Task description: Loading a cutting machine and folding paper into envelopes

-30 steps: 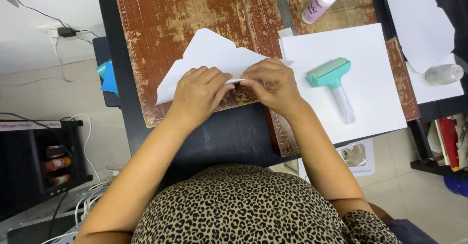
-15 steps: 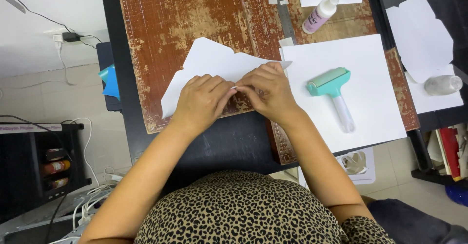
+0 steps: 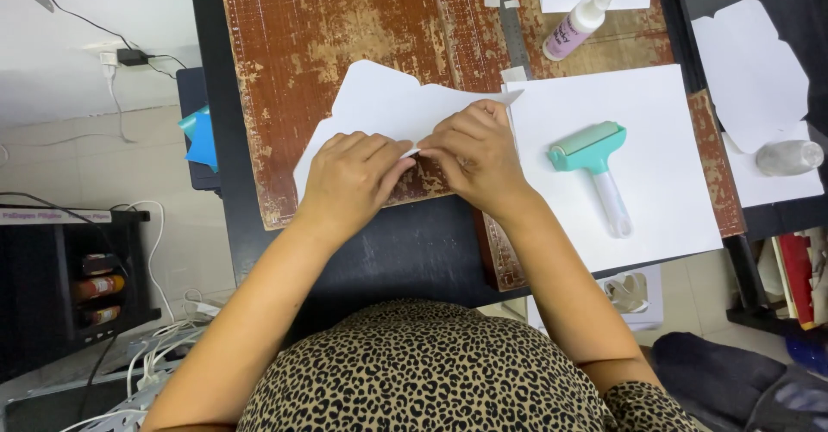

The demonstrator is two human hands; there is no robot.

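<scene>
Here, both hands (image 3: 414, 169) on white paper cutout (image 3: 388, 104).

Around the worn brown cutting mat (image 3: 345, 44), the far half lies bare and open to a hand. Its near edge is taken by the cut white paper sheet (image 3: 388, 104). To its right stand a teal hand roller (image 3: 595, 160) and a white glue bottle (image 3: 580, 22).

A white glue bottle (image 3: 576, 25) with a pink label is seen lying tilted at the mat's top edge. Small labelled bottles (image 3: 97, 288) are held in the black rack at left.
</scene>
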